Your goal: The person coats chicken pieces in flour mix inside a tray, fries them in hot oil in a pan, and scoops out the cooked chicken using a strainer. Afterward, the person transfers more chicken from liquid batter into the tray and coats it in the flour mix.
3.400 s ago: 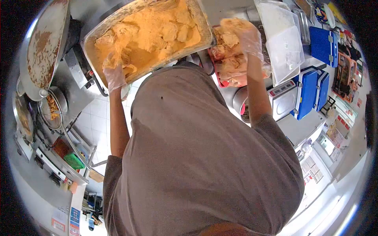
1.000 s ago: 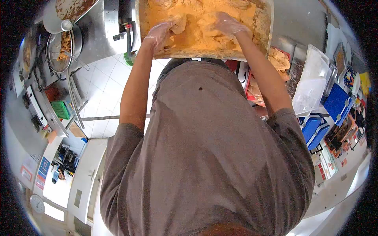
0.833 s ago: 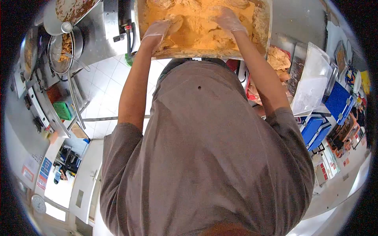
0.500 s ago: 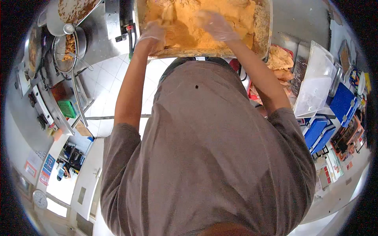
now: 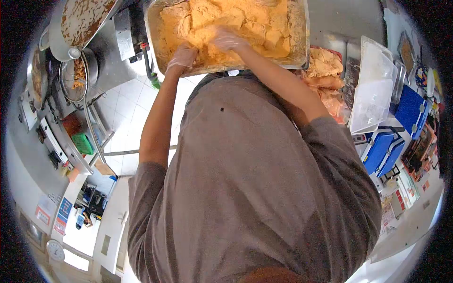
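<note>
A large metal tray at the top of the view holds orange-yellow powder with coated pieces of meat half buried in it. My left hand, in a clear plastic glove, reaches over the tray's near edge at its left. Its fingers curl down into the powder, and what they close on is hidden. My right hand, gloved the same way, lies low over the powder near the tray's middle. Motion blurs its fingers, which point left toward my left hand.
Right of the tray sits a pile of pale raw meat in red plastic, beside a clear plastic bin. At left are a strainer holding fried bits and a large pot. Blue cases stand farther right.
My hands, which were apart above the tray, are now lower and closer together. More of the tray shows, shifted left and down in view. Several coated pieces now stand out in the powder.
</note>
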A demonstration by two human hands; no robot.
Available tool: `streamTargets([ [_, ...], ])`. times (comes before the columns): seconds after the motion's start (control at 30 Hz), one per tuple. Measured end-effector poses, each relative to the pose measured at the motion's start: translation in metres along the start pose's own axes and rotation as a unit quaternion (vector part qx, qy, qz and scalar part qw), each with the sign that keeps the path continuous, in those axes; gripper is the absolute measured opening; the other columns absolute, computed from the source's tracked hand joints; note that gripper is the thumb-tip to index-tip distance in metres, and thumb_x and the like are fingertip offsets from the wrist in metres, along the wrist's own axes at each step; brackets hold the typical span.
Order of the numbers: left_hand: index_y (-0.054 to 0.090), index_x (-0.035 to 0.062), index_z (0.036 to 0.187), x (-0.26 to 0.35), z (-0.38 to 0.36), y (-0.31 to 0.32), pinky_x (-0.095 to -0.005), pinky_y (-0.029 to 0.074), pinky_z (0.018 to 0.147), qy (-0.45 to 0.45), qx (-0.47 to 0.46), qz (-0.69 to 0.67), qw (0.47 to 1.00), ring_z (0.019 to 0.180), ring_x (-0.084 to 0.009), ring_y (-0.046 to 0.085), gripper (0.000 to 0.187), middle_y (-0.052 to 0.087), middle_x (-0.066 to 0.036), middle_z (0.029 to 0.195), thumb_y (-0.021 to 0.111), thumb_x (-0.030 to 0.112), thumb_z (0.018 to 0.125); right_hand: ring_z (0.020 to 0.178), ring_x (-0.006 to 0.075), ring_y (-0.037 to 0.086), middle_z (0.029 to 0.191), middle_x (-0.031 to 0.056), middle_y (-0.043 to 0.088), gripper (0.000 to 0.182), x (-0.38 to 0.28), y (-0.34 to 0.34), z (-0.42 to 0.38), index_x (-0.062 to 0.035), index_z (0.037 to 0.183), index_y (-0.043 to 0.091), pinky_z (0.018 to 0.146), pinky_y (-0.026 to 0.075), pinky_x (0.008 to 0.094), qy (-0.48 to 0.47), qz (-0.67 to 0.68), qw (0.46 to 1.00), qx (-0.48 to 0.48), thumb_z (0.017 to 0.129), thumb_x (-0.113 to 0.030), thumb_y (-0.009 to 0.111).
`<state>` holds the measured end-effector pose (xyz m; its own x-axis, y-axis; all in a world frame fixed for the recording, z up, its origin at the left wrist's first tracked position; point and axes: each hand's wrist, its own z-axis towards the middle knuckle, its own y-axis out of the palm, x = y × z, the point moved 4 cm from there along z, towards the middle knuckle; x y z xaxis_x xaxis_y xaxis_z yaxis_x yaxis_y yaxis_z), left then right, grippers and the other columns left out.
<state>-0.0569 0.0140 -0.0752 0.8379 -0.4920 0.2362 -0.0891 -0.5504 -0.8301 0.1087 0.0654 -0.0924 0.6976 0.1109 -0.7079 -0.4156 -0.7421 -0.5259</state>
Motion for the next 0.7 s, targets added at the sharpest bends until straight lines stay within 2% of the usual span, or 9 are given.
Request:
streamTargets([
  [0.07, 0.067, 0.0005, 0.107, -0.009, -0.002, 0.002, -0.0435, 0.054, 0.083, -0.092, 0.064, -0.135, 0.984, 0.096, -0.0368, 0.068, 0.03, 0.071, -0.021, 0.096, 0.052, 0.02, 0.089, 0.116, 0.0301, 0.06, 0.135, 0.0173, 0.058, 0.055, -0.011, -0.051, -0.051, -0.0173, 0.142, 0.052, 0.103, 0.046, 0.0423, -0.068, 0.102, 0.983, 0.136, 0.093, -0.042, 0.061],
  [0.13, 0.066, 0.0023, 0.111, -0.016, -0.001, 0.017, -0.0434, 0.053, 0.084, -0.153, 0.049, -0.204, 0.966, 0.096, -0.036, 0.068, 0.03, 0.071, -0.021, 0.096, 0.052, 0.017, 0.09, 0.114, 0.0304, 0.061, 0.133, 0.0161, 0.06, 0.053, 0.018, -0.068, -0.083, -0.0186, 0.139, 0.056, 0.1, 0.048, 0.0441, -0.002, -0.015, 0.985, 0.174, 0.094, -0.048, 0.058],
  [0.23, 0.065, 0.0045, 0.115, 0.003, -0.011, -0.004, -0.0441, 0.053, 0.087, -0.016, 0.0, 0.073, 0.997, 0.096, -0.0343, 0.068, 0.03, 0.07, -0.022, 0.096, 0.055, 0.017, 0.09, 0.105, 0.0338, 0.065, 0.121, 0.0181, 0.066, 0.046, 0.075, -0.077, -0.114, -0.0139, 0.134, 0.059, 0.092, 0.052, 0.0438, 0.031, -0.173, 0.984, -0.011, 0.097, -0.042, 0.056],
  [0.27, 0.065, 0.0053, 0.116, 0.007, -0.011, -0.004, -0.0448, 0.052, 0.089, -0.019, 0.016, 0.022, 0.999, 0.098, -0.0341, 0.068, 0.03, 0.07, -0.022, 0.099, 0.056, 0.018, 0.09, 0.102, 0.0338, 0.066, 0.116, 0.0185, 0.067, 0.045, 0.094, -0.065, -0.12, -0.0113, 0.132, 0.06, 0.09, 0.053, 0.0431, 0.026, -0.263, 0.959, -0.097, 0.097, -0.04, 0.055],
  [0.33, 0.067, 0.0067, 0.117, 0.019, -0.007, -0.003, -0.0461, 0.05, 0.092, -0.019, 0.047, -0.076, 0.996, 0.101, -0.0338, 0.067, 0.032, 0.069, -0.023, 0.106, 0.057, 0.02, 0.089, 0.099, 0.033, 0.067, 0.112, 0.0202, 0.068, 0.042, 0.09, -0.037, -0.124, -0.0084, 0.127, 0.063, 0.088, 0.054, 0.0416, 0.029, -0.227, 0.97, -0.083, 0.095, -0.036, 0.057],
  [0.43, 0.067, 0.0098, 0.121, 0.045, 0.008, -0.02, -0.0465, 0.049, 0.094, -0.012, -0.045, -0.097, 0.994, 0.106, -0.0329, 0.065, 0.035, 0.068, -0.021, 0.113, 0.056, 0.025, 0.092, 0.097, 0.0327, 0.068, 0.108, 0.0215, 0.069, 0.041, 0.027, -0.04, -0.117, -0.0037, 0.12, 0.065, 0.084, 0.054, 0.0413, 0.124, -0.19, 0.967, -0.116, 0.092, -0.033, 0.059],
  [0.5, 0.061, 0.0127, 0.13, 0.05, 0.021, -0.027, -0.0456, 0.048, 0.095, -0.184, -0.144, -0.303, 0.924, 0.109, -0.033, 0.064, 0.038, 0.067, -0.02, 0.117, 0.052, 0.025, 0.095, 0.094, 0.0335, 0.068, 0.103, 0.0228, 0.069, 0.037, 0.031, -0.025, -0.095, -0.001, 0.107, 0.067, 0.081, 0.054, 0.0425, 0.122, -0.213, 0.961, -0.129, 0.087, -0.032, 0.061],
  [0.57, 0.056, 0.0146, 0.136, 0.041, 0.042, -0.005, -0.0442, 0.048, 0.095, -0.199, -0.148, -0.35, 0.904, 0.111, -0.0326, 0.062, 0.04, 0.066, -0.018, 0.12, 0.048, 0.025, 0.098, 0.091, 0.0343, 0.069, 0.096, 0.0239, 0.07, 0.035, 0.072, 0.008, -0.057, 0.0007, 0.094, 0.07, 0.078, 0.055, 0.0437, 0.081, -0.213, 0.968, -0.101, 0.081, -0.031, 0.065],
  [0.7, 0.053, 0.0147, 0.139, 0.025, 0.059, 0.034, -0.0413, 0.046, 0.097, 0.014, 0.046, -0.207, 0.977, 0.109, -0.0325, 0.062, 0.042, 0.067, -0.016, 0.122, 0.045, 0.022, 0.098, 0.092, 0.0317, 0.069, 0.101, 0.0212, 0.071, 0.047, 0.03, -0.03, -0.067, 0.0006, 0.107, 0.07, 0.08, 0.055, 0.0415, 0.166, 0.05, 0.985, 0.009, 0.072, -0.031, 0.075],
])
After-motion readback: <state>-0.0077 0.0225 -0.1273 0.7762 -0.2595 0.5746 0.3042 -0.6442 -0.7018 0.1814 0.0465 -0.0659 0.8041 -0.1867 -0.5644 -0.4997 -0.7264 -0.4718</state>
